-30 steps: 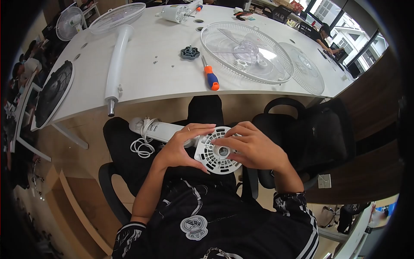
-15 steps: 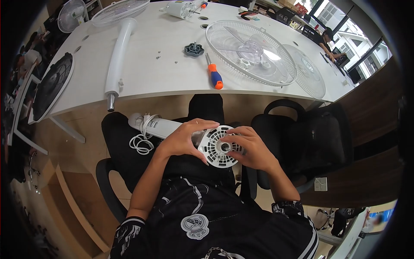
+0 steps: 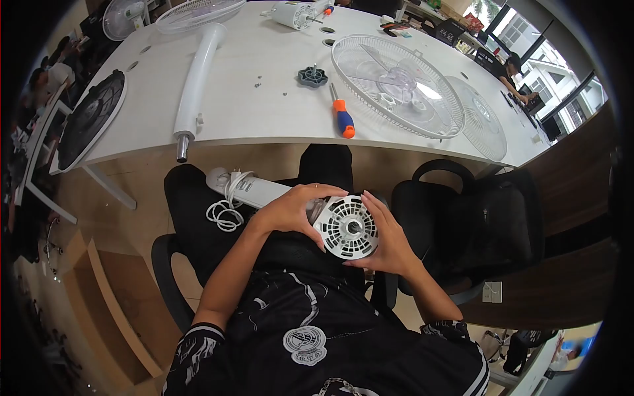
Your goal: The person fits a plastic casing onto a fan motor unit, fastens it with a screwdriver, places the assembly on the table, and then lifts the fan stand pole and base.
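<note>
A white fan motor housing (image 3: 338,242) with a slotted round front and a metal shaft at its centre rests over my lap. My left hand (image 3: 290,212) curves round its left side, thumb below and fingers on top. On the opposite side my right hand (image 3: 391,239) grips the rim, thumb underneath and fingers along the upper right. A white fan neck (image 3: 264,193) runs from the housing to the left across my legs, partly behind my left hand. A bundled white power cord (image 3: 228,210) hangs by the neck's far end.
On the white table (image 3: 257,119) lie a white pole (image 3: 198,79), a screwdriver (image 3: 342,119), a dark knob (image 3: 312,77), a fan grille with blades (image 3: 396,86), a black round base (image 3: 92,119) and another motor (image 3: 294,14). A black chair (image 3: 462,218) stands right; a cardboard box (image 3: 119,303) lies lower left.
My right hand has moved off the shaft at the housing's centre and out to its right rim. My left hand keeps its grip. The whole view has shifted slightly.
</note>
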